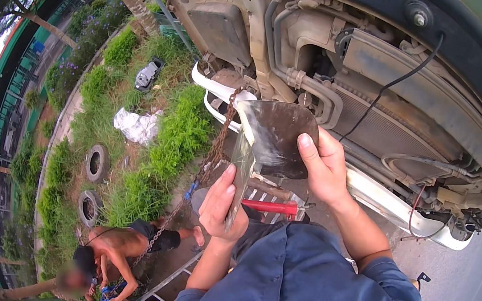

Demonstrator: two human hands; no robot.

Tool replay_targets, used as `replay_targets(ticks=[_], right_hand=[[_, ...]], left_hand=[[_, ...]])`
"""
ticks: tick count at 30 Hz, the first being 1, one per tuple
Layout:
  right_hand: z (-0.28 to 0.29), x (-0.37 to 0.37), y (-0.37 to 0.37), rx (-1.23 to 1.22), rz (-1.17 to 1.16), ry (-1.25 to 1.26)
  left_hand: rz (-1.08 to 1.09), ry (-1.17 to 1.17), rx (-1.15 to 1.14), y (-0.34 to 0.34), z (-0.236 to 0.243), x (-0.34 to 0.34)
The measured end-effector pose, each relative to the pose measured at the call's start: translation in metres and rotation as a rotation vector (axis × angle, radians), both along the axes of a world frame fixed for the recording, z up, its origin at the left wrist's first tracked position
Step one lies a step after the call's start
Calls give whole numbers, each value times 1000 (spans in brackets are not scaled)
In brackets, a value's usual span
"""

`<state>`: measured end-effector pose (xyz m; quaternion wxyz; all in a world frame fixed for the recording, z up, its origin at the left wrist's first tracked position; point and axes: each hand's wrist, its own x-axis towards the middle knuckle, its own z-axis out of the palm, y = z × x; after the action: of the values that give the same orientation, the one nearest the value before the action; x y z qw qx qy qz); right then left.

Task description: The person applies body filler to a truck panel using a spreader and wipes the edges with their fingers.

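I hold a dark, curved sheet-metal piece with a pale scuffed face in front of me. My right hand grips its right edge, thumb pressed on the front. My left hand clasps its thin lower edge from below. Both forearms come up out of blue sleeves. The piece sits just below the exposed front of a vehicle, where a radiator, pipes and a loose black cable show.
A rusty chain hangs from the vehicle down toward a crouching person at lower left. A red bar lies behind my hands. A white bumper strip, tyres in grass and a white bag lie around.
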<state>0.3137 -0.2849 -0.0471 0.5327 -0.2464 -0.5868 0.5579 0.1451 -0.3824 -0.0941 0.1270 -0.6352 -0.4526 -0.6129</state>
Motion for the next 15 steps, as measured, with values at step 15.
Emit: replay_targets(ticks=[15], right_hand=[[-3, -3, 20, -534, 121, 351]], left_hand=[[-51, 194, -106, -9, -9, -8]])
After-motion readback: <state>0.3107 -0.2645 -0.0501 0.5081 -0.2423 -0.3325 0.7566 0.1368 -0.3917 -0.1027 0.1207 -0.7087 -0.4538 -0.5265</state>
